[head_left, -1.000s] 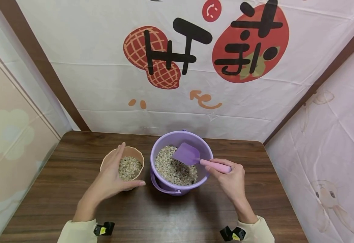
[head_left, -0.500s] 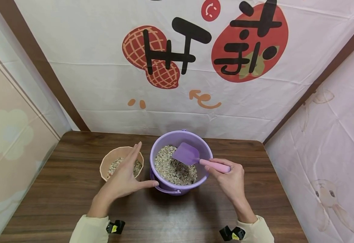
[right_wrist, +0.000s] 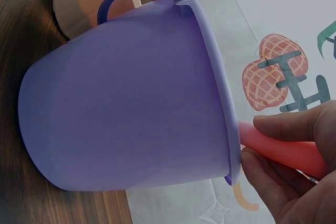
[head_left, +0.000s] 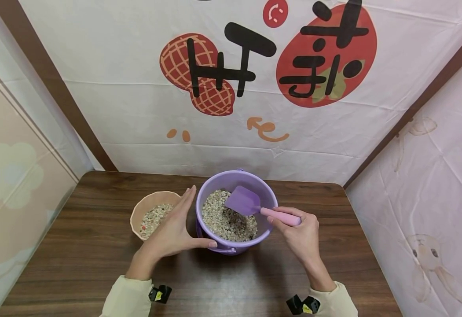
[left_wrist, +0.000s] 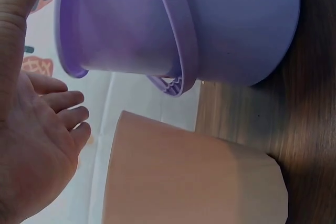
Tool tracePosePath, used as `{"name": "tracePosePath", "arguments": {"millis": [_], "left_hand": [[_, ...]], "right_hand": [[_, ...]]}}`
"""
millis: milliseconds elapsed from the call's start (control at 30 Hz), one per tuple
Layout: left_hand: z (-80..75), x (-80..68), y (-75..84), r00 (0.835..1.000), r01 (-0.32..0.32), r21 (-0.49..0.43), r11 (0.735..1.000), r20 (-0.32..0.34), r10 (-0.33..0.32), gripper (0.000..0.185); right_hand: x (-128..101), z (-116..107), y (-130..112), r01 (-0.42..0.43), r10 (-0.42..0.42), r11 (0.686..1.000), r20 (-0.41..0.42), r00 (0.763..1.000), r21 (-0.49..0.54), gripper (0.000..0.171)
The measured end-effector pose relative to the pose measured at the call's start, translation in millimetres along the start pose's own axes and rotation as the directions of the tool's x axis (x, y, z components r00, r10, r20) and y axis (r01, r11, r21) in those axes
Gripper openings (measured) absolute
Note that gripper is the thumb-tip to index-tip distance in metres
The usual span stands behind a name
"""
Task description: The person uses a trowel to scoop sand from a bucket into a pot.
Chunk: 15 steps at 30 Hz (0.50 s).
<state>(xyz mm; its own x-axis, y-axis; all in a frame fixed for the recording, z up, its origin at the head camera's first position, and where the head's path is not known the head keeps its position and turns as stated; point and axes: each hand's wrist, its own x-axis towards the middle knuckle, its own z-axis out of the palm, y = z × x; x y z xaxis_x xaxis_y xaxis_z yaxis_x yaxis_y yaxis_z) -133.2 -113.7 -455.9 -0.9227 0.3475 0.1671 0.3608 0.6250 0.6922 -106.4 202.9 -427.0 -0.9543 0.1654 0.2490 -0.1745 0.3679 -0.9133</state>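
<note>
A purple bucket (head_left: 235,176) stands on the table, partly filled with small pale gravel (head_left: 223,220). My right hand (head_left: 304,235) grips the pink handle (head_left: 284,216) of a toy shovel, whose purple blade (head_left: 243,200) lies over the gravel inside the bucket. Left of the bucket is a peach pot (head_left: 137,213) with similar gravel and a small red bit in it. My left hand (head_left: 171,233) hovers between pot and bucket with its fingers extended and thumb apart, hiding the pot's right side. In the left wrist view its palm holds nothing.
The bucket's handle (left_wrist: 181,30) hangs down on its left side. Brown wood-grain table (head_left: 76,264) surrounds both containers. A printed white cloth (head_left: 136,119) rises behind the table, and more cloth hangs at both sides.
My left hand has moved right from over the pot to the bucket's left edge, uncovering the pot's left part. The right hand and shovel have stayed still.
</note>
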Motion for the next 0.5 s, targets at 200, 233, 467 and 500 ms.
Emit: {"name": "tracePosePath", "arguments": {"millis": [200, 233, 467, 500], "left_hand": [[4.3, 3.3, 0.3, 1.000, -0.004, -0.012, 1.000, 0.005, 0.005, 0.146], [4.7, 3.8, 0.4, 1.000, -0.005, -0.019, 1.000, 0.006, 0.005, 0.147], [6.2, 6.8, 2.3, 1.000, -0.006, -0.054, 0.999, 0.018, 0.007, 0.149], [6.4, 7.4, 2.6, 1.000, -0.004, -0.056, 0.998, 0.019, 0.005, 0.149]], "right_hand": [[-0.2, 0.2, 0.0, -0.006, 0.006, 1.000, -0.002, 1.000, 0.002, 0.032], [-0.1, 0.3, 0.0, -0.007, 0.007, 1.000, -0.004, 1.000, 0.000, 0.032], [0.4, 0.3, -0.1, -0.007, 0.007, 1.000, 0.000, 1.000, 0.004, 0.031], [0.5, 0.2, -0.2, -0.006, 0.006, 1.000, 0.002, 1.000, 0.004, 0.031]]}}
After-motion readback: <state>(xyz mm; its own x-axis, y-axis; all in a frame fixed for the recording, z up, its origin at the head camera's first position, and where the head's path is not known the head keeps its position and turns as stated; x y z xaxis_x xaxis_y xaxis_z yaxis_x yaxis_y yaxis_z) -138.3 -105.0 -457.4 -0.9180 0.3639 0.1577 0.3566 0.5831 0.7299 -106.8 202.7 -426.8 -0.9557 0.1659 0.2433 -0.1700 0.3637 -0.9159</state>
